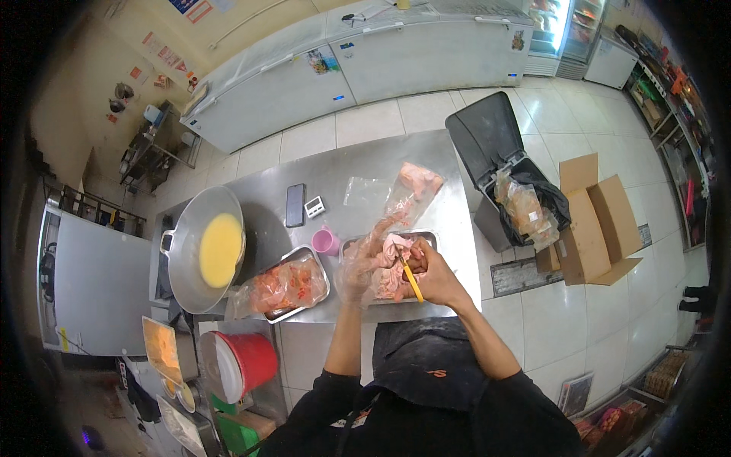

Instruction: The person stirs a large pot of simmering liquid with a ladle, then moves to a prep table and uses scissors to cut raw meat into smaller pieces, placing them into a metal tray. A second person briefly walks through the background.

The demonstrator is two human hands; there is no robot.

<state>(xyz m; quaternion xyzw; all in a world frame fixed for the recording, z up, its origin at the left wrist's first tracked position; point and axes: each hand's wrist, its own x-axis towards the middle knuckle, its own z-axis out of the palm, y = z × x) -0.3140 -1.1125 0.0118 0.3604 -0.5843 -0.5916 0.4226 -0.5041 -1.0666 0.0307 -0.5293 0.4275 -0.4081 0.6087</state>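
My left hand (358,269), in a clear plastic glove, grips a pale pink piece of raw meat (394,244), perhaps chicken. In my right hand (438,280) is a yellow-handled cutting tool (413,284), its dark blade against that piece; whether knife or scissors, I cannot tell. Both hands are over a metal tray (429,233) with more raw pieces (391,284), partly hidden by my fingers. Just beyond the tray lies a clear bag with raw meat (421,181). To the left, a second metal tray (326,288) bears a bagged lot of reddish raw meat (288,284).
On the steel table (365,157) stand a large wok (185,251) with yellow liquid (220,251), a pink mug (325,241), a phone (295,205) and a white timer (314,207). An open bin (494,223) and a cardboard box (588,234) stand right; a red bucket (254,363) is lower left.
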